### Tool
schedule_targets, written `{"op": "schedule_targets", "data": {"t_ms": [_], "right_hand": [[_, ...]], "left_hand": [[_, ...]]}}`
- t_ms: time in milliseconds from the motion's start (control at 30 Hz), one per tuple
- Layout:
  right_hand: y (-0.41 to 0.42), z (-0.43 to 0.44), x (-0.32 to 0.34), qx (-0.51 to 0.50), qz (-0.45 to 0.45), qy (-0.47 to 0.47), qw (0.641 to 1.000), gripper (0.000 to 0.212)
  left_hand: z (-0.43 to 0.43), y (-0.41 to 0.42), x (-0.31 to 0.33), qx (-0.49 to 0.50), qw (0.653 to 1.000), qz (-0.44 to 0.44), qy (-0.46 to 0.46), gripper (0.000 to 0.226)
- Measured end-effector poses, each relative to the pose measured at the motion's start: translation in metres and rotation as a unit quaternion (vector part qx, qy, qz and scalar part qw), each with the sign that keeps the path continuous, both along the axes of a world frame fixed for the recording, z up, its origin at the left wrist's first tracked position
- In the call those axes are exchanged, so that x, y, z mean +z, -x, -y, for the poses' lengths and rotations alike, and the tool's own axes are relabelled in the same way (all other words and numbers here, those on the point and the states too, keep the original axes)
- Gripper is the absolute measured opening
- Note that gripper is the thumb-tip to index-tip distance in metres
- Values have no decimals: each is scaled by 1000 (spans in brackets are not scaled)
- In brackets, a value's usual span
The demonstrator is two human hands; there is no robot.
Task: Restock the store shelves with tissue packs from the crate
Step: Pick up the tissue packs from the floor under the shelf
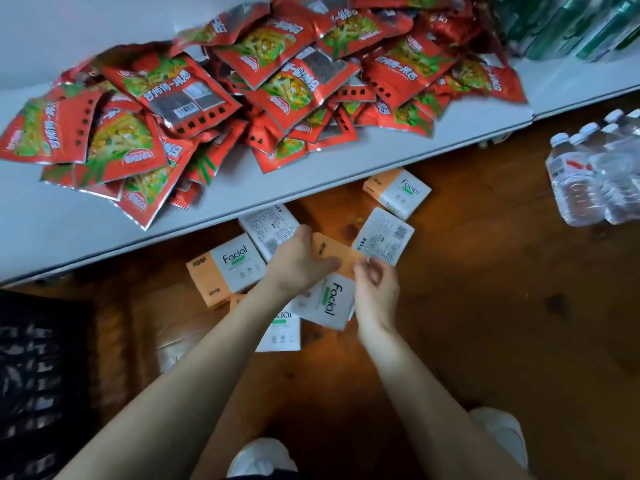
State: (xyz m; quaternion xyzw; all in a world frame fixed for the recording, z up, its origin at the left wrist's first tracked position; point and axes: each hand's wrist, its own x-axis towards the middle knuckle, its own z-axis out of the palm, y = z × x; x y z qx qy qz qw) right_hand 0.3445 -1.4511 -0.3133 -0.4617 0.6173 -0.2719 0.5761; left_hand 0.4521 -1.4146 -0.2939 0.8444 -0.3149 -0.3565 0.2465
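Note:
Several orange-and-white "Facial" tissue packs lie on the brown wooden surface below the white shelf [263, 188]. My left hand [298, 263] grips one tissue pack [329, 299] from its left side, thumb lying across its orange face. My right hand [375, 289] holds the same pack at its right edge with curled fingers. Other packs lie close by: one to the left [232, 268], one face down behind my left hand [266, 225], one face down on the right [386, 235], one further back [398, 190], and one partly hidden under the held pack [282, 332]. A dark crate [34, 375] stands at the left edge.
A heap of red snack bags [242, 81] covers the white shelf. Green bottles [571, 26] stand at its far right. A shrink-wrapped pack of water bottles [595, 174] lies on the floor at right. A taped cardboard piece [173, 337] lies beside the crate. My white shoes [259, 459] show below.

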Motion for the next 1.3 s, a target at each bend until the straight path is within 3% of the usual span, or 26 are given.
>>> {"op": "schedule_targets", "data": {"t_ms": [133,300,467,567,667,800,900,1000,1100,1200,1300], "right_hand": [[-16,10,45,17,111,12,994,3],[-50,-1,102,29,231,40,972,6],[-79,-13,160,87,345,2,935,15],[-97,-18,199,118,410,25,904,35],[-113,-15,241,121,455,69,879,42],[-139,11,289,117,450,140,874,23],[-157,32,317,127,417,177,882,17],[-169,45,337,216,347,214,887,23],[-183,53,350,285,277,259,880,35],[-195,61,357,313,237,293,872,28],[-207,65,358,328,202,304,871,42]], "left_hand": [[1,-17,63,23,988,39,145,49],[-8,-42,144,73,941,175,281,36],[-29,-60,200,188,871,233,389,30],[-39,-66,232,259,822,243,445,29],[-45,-75,265,282,810,240,455,31],[-56,-89,301,207,842,227,443,36],[-60,-100,317,179,847,250,435,40],[-54,-119,332,192,829,308,426,45],[-45,-142,340,180,815,432,343,41],[-42,-162,341,150,763,571,264,32],[-40,-176,334,138,723,633,238,28]]}}
